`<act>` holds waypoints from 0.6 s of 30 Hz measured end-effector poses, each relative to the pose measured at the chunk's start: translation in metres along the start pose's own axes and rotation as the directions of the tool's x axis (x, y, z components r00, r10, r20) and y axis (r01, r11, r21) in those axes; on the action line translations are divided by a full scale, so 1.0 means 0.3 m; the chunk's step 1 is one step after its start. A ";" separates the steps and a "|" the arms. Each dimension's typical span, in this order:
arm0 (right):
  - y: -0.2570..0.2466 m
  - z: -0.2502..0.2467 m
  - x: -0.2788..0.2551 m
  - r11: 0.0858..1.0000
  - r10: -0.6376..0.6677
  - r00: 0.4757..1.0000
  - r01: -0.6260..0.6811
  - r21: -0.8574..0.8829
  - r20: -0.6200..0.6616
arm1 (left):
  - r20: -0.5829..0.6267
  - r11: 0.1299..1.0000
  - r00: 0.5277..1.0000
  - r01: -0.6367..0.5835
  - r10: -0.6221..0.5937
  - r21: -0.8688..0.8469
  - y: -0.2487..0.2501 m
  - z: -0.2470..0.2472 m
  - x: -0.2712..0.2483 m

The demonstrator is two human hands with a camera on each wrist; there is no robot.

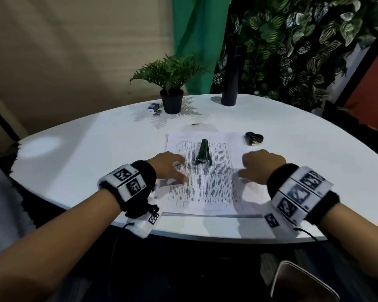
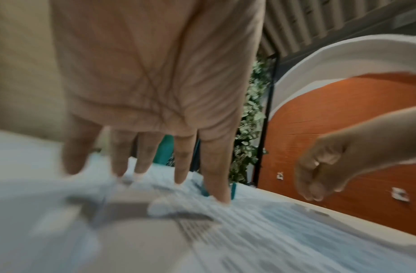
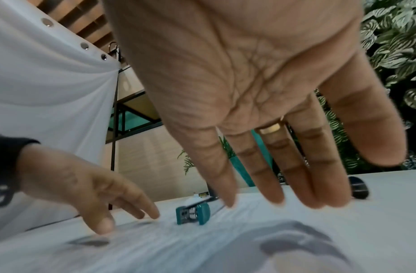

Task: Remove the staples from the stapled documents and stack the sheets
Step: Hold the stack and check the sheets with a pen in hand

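Both hands hover spread over the sheets [image 1: 205, 184] at lower centre: left hand [image 1: 169, 166] with fingertips on the paper, right hand [image 1: 261, 165] just above. Beyond, a green stapler [image 1: 203, 152] lies on the sheets; a black remover [image 1: 254, 138] sits on the tabletop [image 1: 85, 153] to the right.

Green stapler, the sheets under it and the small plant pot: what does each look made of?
Green stapler: glossy green shell, probably plastic or painted metal; bare metal parts show at its end in the right wrist view.
Sheets: thin white matte paper printed with a table, lying flat.
Plant pot: black, matte, smooth tapered wall, likely plastic.
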State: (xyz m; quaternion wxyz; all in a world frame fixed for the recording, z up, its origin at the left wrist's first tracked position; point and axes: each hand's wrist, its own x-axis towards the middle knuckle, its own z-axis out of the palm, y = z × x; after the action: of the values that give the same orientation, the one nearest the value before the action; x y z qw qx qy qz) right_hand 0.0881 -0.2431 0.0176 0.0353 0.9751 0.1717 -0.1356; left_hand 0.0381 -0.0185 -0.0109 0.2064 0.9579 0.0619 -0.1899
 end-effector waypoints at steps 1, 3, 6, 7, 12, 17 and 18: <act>0.015 0.024 -0.019 0.998 0.021 1.000 -0.020 -0.057 0.014 | 0.014 0.999 1.000 -0.001 0.000 0.045 -0.001 0.013 -0.024; 0.035 0.068 -0.045 0.993 0.050 0.997 -0.044 -0.112 0.060 | 0.051 0.988 0.999 -0.008 0.000 0.156 0.010 0.039 -0.068; 0.038 0.107 -0.072 0.995 0.013 0.996 -0.004 -0.104 0.090 | 0.040 0.979 0.999 -0.003 -0.005 0.205 0.036 0.050 -0.098; 0.037 0.116 -0.078 0.995 0.009 0.996 0.001 -0.100 0.092 | 0.046 0.979 0.999 -0.002 -0.007 0.203 0.044 0.048 -0.107; 0.045 0.096 -0.074 0.997 -0.003 0.995 0.011 -0.081 0.097 | 0.040 0.988 0.999 0.026 -0.032 0.154 0.059 0.040 -0.131; 0.047 0.064 -0.043 0.995 -0.025 0.998 0.030 -0.096 0.057 | 0.022 0.990 1.000 -0.003 0.000 0.140 0.016 0.042 -0.086; 0.051 0.058 -0.040 0.997 -0.013 0.997 0.018 -0.074 0.072 | 0.045 0.988 0.999 0.014 -0.021 0.156 0.003 0.052 -0.086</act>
State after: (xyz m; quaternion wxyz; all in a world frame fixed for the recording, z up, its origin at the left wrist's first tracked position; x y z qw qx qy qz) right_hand 0.0781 -0.2633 0.0045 0.0765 0.9663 0.1829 -0.1643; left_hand 0.0092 -0.0270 -0.0136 0.1307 0.9658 0.0503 -0.2181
